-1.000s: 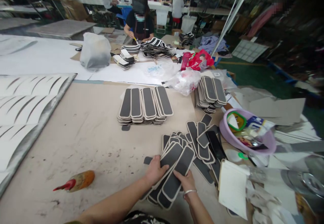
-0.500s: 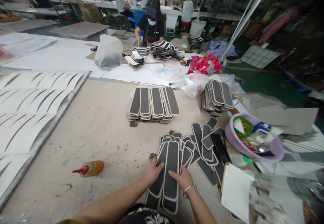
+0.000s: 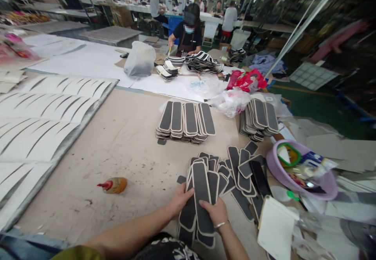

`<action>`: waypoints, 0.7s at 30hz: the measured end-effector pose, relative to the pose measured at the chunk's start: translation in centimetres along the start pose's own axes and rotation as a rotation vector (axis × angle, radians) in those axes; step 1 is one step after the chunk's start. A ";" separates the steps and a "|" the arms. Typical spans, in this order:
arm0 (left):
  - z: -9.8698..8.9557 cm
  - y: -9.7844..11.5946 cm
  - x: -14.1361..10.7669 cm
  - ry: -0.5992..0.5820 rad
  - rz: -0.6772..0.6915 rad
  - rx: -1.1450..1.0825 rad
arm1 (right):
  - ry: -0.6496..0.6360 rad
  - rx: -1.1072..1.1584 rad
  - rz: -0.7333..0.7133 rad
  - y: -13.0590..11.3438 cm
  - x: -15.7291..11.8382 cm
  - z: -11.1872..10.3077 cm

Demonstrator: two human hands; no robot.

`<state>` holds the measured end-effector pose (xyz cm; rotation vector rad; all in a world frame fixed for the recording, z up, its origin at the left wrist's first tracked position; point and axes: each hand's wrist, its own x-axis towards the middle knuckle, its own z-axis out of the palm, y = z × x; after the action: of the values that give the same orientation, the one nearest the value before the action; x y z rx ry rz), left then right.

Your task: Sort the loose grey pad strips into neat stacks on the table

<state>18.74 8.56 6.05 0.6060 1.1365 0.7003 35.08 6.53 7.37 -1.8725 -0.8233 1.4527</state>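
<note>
Head view: left hand (image 3: 178, 200) and right hand (image 3: 216, 212) curl narrowly, thumbs pressing the near dark, pale-edged strips (image 3: 202, 199).

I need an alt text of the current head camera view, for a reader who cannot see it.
A person's left hand and right hand hold dark, pale-edged strips at a worktable. Beyond are stacks of similar strips; a red-tipped bottle is at left, a purple basin at right, and a masked co-worker sits opposite.
</note>
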 end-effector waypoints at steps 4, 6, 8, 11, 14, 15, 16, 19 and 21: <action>2.1 0.7 -1.8 -0.213 0.009 -0.350 | -0.014 -0.392 -0.155 -4.8 -2.2 -3.0; 3.0 0.7 -2.1 -0.292 -0.001 -0.365 | 0.005 -0.764 -0.210 -6.9 -3.4 -3.9; 3.3 0.3 -1.9 -0.276 -0.047 -0.260 | 0.024 -1.055 -0.221 -7.9 -4.3 -4.1; 2.6 -1.0 -1.1 -0.145 -0.187 -0.054 | -0.006 -1.242 -0.208 -7.0 -4.0 -2.9; 1.2 -2.0 -0.4 -0.110 -0.246 -0.029 | -0.066 -1.265 -0.174 -4.8 -2.9 -1.2; 0.8 -2.2 -0.3 -0.117 -0.247 -0.047 | -0.078 -1.254 -0.171 -4.1 -2.5 -0.7; 0.4 -2.2 -0.2 -0.121 -0.245 -0.064 | -0.083 -1.242 -0.175 -3.7 -2.3 -0.3; -0.2 -2.1 -0.1 -0.143 -0.236 -0.128 | -0.061 -1.224 -0.208 -3.2 -2.2 0.0; 0.0 -2.0 0.1 -0.152 -0.240 -0.170 | -0.042 -1.234 -0.234 -3.5 -2.3 -0.3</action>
<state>19.11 7.30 4.48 0.3649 0.9772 0.5288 34.51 6.80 11.52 -2.3861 -2.2003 0.8250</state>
